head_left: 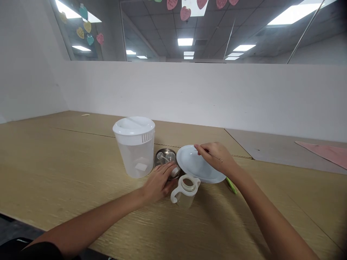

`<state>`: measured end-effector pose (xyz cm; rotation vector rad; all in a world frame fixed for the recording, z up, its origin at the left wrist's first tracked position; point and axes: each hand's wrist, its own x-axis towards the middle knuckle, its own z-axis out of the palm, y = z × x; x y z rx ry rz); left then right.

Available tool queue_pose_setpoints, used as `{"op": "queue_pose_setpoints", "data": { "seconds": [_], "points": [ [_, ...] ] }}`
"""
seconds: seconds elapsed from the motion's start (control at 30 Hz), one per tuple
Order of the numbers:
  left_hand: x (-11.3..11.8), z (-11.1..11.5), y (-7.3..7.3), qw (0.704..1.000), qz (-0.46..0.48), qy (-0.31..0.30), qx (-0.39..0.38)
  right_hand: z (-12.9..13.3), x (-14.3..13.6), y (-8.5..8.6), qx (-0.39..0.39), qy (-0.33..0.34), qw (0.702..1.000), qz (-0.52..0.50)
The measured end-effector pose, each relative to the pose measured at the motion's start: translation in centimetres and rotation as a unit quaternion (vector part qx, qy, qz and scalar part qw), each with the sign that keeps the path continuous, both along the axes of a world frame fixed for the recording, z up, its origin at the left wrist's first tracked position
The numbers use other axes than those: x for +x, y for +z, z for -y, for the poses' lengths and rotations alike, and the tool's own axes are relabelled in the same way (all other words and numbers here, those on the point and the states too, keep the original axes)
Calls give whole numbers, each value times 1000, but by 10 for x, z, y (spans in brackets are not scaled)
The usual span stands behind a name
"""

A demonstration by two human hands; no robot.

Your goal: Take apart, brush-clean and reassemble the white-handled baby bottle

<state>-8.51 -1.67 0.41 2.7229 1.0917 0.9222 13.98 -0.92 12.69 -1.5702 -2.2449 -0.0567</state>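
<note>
My left hand (158, 181) reaches over the near side of a round metal dish (157, 157), its fingers stretched out and apart from the thumb. Several clear and white parts lie in the dish, among them a clear piece with a thin tube (162, 156). A pale cylindrical piece (175, 172) is at my left fingertips; whether they touch it I cannot make out. Closed above a white plate (195, 164), my right hand (214, 154) pinches a thin rod with a small loop at its end. Close in front stands an open clear bottle (186, 196) with a white handled collar (175, 191).
A tall translucent bucket (135, 151) with a white lid stands left of the dish. Something green and narrow (231, 185) sticks out by the plate's right edge. Pink cloth-like material (325, 152) lies far right on the wooden table (89, 169). A white wall (179, 94) rises behind.
</note>
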Motion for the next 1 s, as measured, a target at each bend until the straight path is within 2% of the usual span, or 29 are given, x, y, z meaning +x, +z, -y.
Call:
{"op": "queue_pose_setpoints", "data": {
  "seconds": [0.2,0.4,0.67,1.0],
  "points": [
    [0,-1,3,999,-46,12,13,-1,-1,0,-10,-6,1000,8],
    [1,1,7,998,-54,6,25,0,-1,0,-10,-7,1000,7],
    [2,5,10,991,-113,40,65,-2,-1,-2,-13,-8,1000,8],
    [2,3,8,991,-118,17,57,-3,-3,-4,-12,-11,1000,21]
  ]
}}
